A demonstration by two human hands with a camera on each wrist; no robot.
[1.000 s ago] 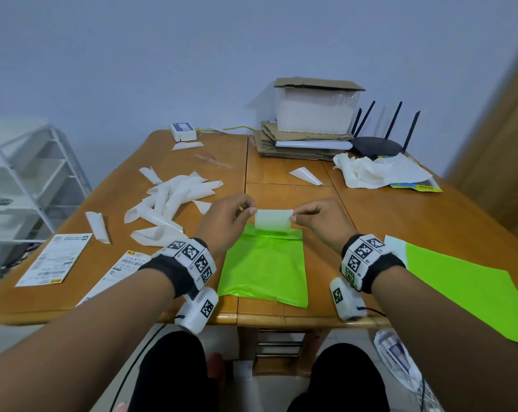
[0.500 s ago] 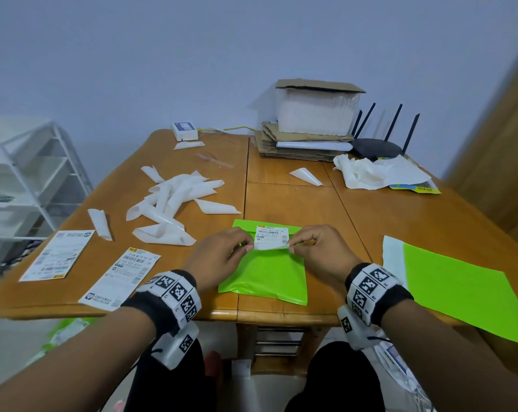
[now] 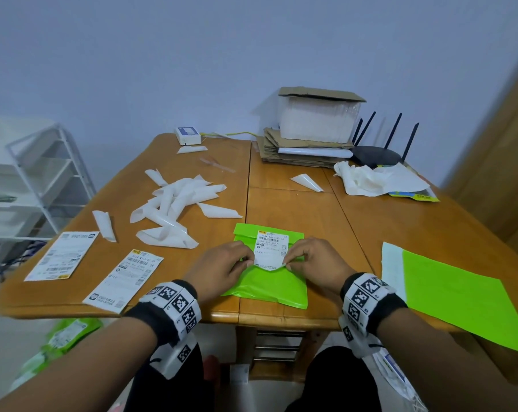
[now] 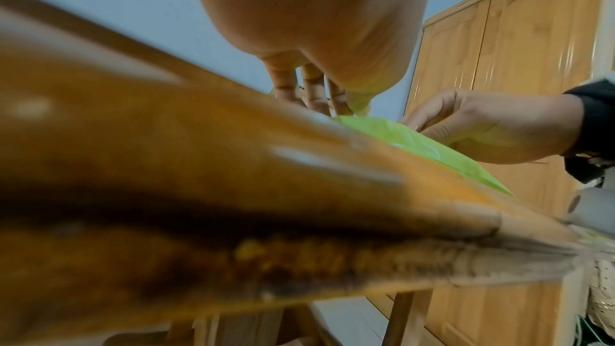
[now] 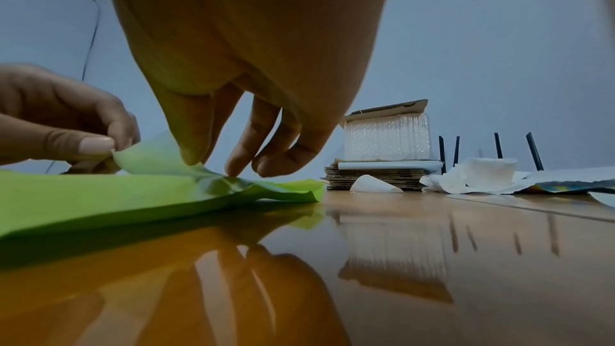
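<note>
Label on green bag; left hand, right hand pinch near corners

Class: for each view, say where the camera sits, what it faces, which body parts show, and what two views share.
Head: head-worn, facing down at the table; forearms, left hand, right hand.
Left wrist: at table edge, facing along the palm; both hands.
Right wrist: low over the table, facing the cardboard stack; both hands.
Shared: green mailer, shipping label.
</note>
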